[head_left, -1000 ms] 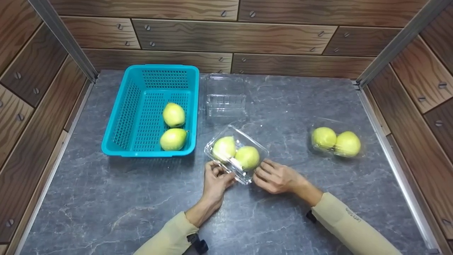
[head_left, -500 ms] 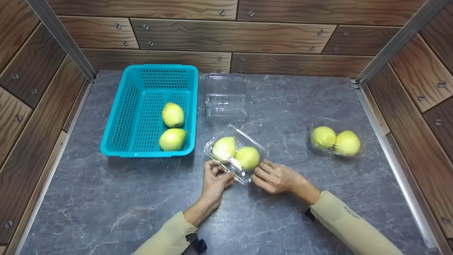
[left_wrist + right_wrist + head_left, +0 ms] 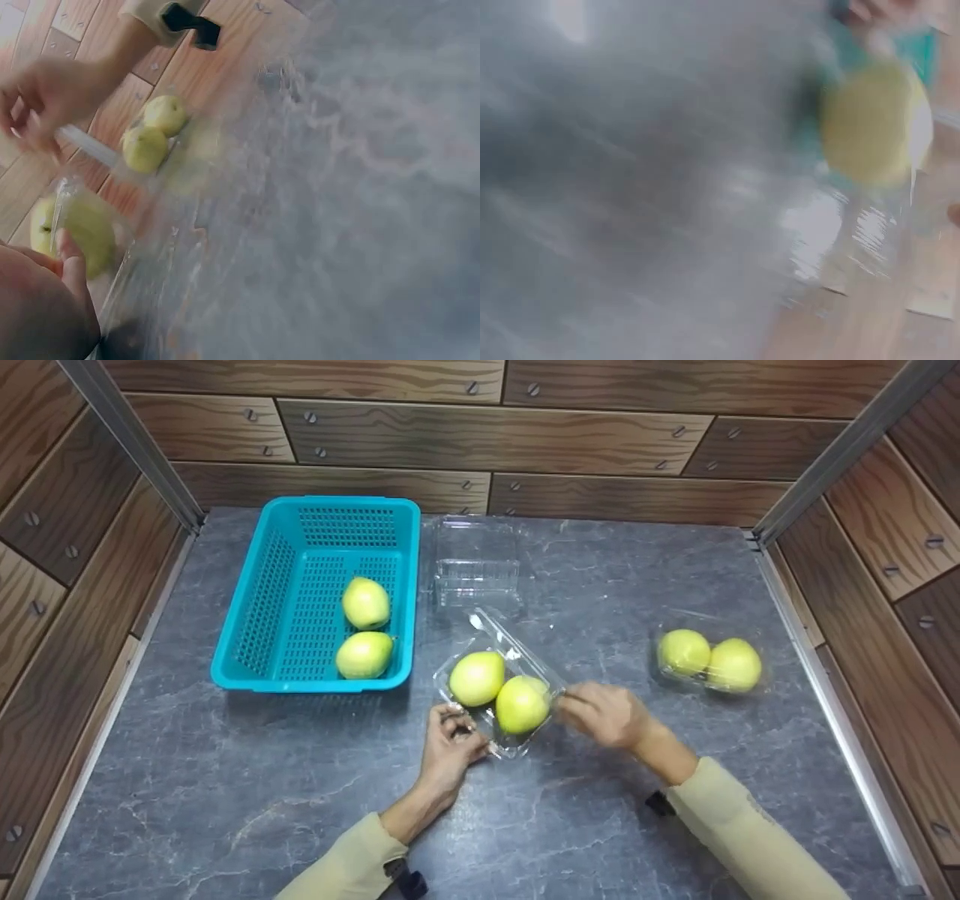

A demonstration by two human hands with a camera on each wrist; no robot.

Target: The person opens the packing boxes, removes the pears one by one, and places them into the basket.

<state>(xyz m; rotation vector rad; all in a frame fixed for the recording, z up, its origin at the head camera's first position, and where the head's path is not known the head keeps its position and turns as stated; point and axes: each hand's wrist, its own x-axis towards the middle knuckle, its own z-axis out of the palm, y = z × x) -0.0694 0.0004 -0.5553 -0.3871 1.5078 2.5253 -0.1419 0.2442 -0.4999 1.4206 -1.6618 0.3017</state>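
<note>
Left hand [image 3: 450, 750] pinches a clear box [image 3: 513, 748]; whether right hand [image 3: 609, 715] (blurred) grips is unclear.

High downward head view, 2 close tilted wrist views, all with fruit [image 3: 523, 706]

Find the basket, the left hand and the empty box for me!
Basket [image 3: 311, 685]: head view, on its front rim.
Left hand [image 3: 448, 750]: head view, on the middle of the hand.
Empty box [image 3: 478, 568]: head view, on its middle.
</note>
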